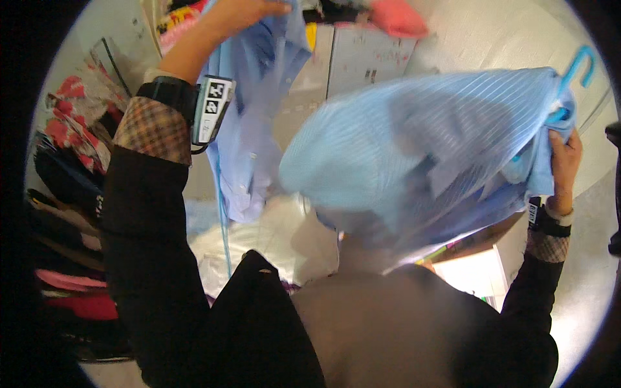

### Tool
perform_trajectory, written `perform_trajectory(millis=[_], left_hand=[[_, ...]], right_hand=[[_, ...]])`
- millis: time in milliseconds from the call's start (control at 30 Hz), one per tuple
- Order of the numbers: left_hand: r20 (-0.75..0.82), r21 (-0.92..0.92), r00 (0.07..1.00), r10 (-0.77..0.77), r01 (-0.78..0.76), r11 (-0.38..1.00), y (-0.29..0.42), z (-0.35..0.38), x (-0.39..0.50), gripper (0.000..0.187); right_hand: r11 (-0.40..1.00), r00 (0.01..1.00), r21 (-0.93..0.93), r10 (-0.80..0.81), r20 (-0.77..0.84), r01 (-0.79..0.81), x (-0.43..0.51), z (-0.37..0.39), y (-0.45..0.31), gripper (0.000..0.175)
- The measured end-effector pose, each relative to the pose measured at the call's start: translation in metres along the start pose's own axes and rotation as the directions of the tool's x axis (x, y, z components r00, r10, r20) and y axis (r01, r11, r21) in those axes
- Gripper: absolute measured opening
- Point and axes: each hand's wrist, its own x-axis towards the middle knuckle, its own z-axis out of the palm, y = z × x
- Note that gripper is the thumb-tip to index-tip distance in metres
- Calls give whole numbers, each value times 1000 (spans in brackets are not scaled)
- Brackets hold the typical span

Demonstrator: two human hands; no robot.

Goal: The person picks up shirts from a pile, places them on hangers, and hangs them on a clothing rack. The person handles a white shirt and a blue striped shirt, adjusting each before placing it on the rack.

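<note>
At the right, my right hand (565, 157) grips the collar end of a light blue striped garment (368, 140) close to its blue plastic hanger (577, 68). The garment spreads to the left, partly blurred. At the top, my left hand (262, 7) is at a blue button-up shirt (247, 121), its thumb or a finger reaching over the cloth; the hand is cut by the picture's edge, so its grip is unclear. A thin blue cord (221, 208) hangs down along this shirt.
Folded or stacked clothes (73, 208) fill the left side, with a red and white floral cloth (80, 126) on top. A pale cabinet (366, 58) stands at the top, a pink-red cloth (398, 19) above it. White fabric (271, 237) lies below the shirts.
</note>
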Motion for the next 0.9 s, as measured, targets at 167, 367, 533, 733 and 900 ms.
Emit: perform_trajectory(millis=[167,367,533,733,900], left_hand=[[-46,199,962,270,-256,946,84,39,6,50],[23,-178,554,832,-817,548,188,96,-28,34],[-59,-265,778,626,-617,741,159,86,-109,33],[-448,-298,851,274,-431,851,119,175,-190,36],[-282,-635,958,62,-234,736,133,240,-218,37]], right_hand=[[871,838,186,-488,245,454,0,50,-54,43],[751,716,372,-649,259,546,-26,106,-101,26],[849,763,413,-497,413,329,-39,113,-102,34],[843,733,422,-513,446,333,-38,110,-122,29],[729,723,572,-616,313,375,-35,110,-149,20]])
